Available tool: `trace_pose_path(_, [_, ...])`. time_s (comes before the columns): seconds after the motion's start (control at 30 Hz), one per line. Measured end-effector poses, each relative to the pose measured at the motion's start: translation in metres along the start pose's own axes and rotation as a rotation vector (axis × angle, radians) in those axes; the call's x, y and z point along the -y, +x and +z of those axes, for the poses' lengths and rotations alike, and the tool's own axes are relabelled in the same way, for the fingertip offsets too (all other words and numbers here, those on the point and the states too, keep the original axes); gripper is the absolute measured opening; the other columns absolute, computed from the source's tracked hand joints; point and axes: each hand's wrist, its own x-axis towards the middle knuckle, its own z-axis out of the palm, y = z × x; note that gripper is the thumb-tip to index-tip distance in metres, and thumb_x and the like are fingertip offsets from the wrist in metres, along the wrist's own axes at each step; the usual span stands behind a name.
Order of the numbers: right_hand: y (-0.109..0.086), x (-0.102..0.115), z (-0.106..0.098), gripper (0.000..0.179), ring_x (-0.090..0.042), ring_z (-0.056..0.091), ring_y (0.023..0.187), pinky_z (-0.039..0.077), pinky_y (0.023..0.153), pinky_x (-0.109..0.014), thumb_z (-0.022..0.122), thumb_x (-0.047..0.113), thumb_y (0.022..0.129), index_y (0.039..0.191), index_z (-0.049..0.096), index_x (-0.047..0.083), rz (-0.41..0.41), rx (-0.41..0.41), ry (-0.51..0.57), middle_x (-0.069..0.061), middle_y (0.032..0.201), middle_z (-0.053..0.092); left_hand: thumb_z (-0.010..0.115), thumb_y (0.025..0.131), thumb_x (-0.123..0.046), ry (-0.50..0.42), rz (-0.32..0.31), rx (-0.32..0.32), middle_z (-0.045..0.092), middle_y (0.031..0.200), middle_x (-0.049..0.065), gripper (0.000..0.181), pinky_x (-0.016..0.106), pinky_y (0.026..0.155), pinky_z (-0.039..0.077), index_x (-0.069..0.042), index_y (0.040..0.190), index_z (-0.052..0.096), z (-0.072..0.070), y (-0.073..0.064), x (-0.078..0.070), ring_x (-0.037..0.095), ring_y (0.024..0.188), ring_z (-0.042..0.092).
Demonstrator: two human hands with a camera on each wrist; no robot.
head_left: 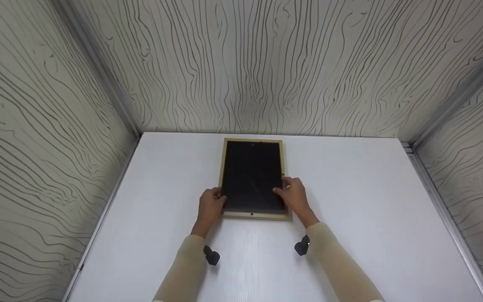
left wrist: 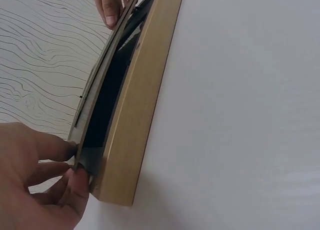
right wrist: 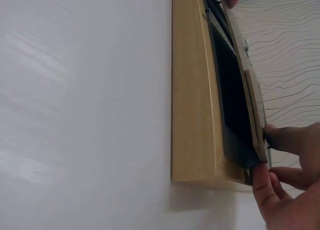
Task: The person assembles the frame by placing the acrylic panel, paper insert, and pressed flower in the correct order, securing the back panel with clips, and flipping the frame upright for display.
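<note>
A light wooden picture frame (head_left: 258, 216) lies on the white table, with a thin black backing board (head_left: 253, 176) over its opening. My left hand (head_left: 210, 205) pinches the board's near left edge between thumb and fingers. At the right edge, a little farther up, my right hand (head_left: 296, 197) pinches the same board. Seen from the left wrist, the board (left wrist: 95, 97) tilts up off the frame's side (left wrist: 135, 99), leaving a dark gap. The right wrist view shows a similar gap between the board (right wrist: 251, 104) and the frame (right wrist: 192, 99).
White table surface (head_left: 174, 176) surrounds the frame. Wood-grain patterned panels (head_left: 245, 67) stand behind and at both sides, with metal rails (head_left: 99, 75) at the corners. Small black devices (head_left: 212, 256) are strapped to both wrists.
</note>
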Motion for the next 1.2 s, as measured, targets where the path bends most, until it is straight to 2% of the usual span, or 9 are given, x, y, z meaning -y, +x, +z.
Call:
trace_pose_path(0.1, [-0.001,0.001,0.0,0.048,-0.03,0.063,0.1,0.055,0.089,-0.043,0.08,0.008,0.094,0.136,0.064,-0.01,-0.009,-0.005,-0.001,-0.022,0.117,0.062,0.07,0.098,-0.001,-0.001,0.006,-0.012,0.063,0.105,0.014,0.035,0.036,0.08,0.058,0.009,0.132,0.068,0.002,-0.001,0.001,0.023,0.093,0.064])
trace_pose_path(0.27, [-0.003,0.002,0.001,0.039,-0.031,0.065,0.105,0.057,0.092,-0.045,0.078,0.007,0.096,0.131,0.067,-0.008,-0.001,-0.003,0.022,-0.023,0.119,0.065,0.071,0.097,0.0,0.022,0.038,-0.036,0.061,0.107,0.018,0.036,0.044,0.09,0.057,0.011,0.131,0.068,0.004,-0.002,0.001,0.026,0.099,0.06])
trace_pose_path(0.43, [-0.005,0.003,0.001,0.038,-0.032,0.065,0.11,0.056,0.098,-0.048,0.075,0.01,0.099,0.133,0.067,-0.005,0.015,0.044,0.034,-0.022,0.123,0.067,0.071,0.096,0.001,0.045,0.05,-0.051,0.062,0.105,0.017,0.035,0.044,0.089,0.057,0.012,0.13,0.069,0.006,-0.002,0.001,0.025,0.097,0.06])
trace_pose_path(0.6, [-0.007,0.005,0.002,0.037,-0.032,0.065,0.113,0.056,0.1,-0.049,0.075,0.009,0.099,0.133,0.067,-0.003,0.022,0.044,0.04,-0.021,0.125,0.067,0.071,0.096,0.002,0.062,0.072,-0.062,0.061,0.104,0.016,0.034,0.044,0.09,0.058,0.012,0.128,0.069,0.007,-0.002,0.0,0.025,0.096,0.061])
trace_pose_path(0.83, [-0.008,0.004,0.004,0.034,-0.033,0.066,0.113,0.056,0.102,-0.049,0.074,0.006,0.098,0.13,0.069,-0.004,0.002,0.04,0.013,-0.021,0.123,0.069,0.076,0.092,0.004,0.136,0.124,-0.124,0.068,0.097,0.016,0.024,0.044,0.085,0.053,0.009,0.115,0.076,0.01,-0.006,0.001,0.029,0.093,0.061])
trace_pose_path(1.2, [-0.007,0.0,0.007,0.038,-0.033,0.064,0.113,0.056,0.102,-0.049,0.075,0.004,0.097,0.134,0.068,-0.005,-0.035,0.052,-0.053,-0.021,0.121,0.067,0.076,0.095,-0.003,0.218,0.115,-0.071,0.067,0.107,0.017,0.032,0.046,0.089,0.056,0.004,0.126,0.074,0.017,-0.004,0.005,0.03,0.101,0.061])
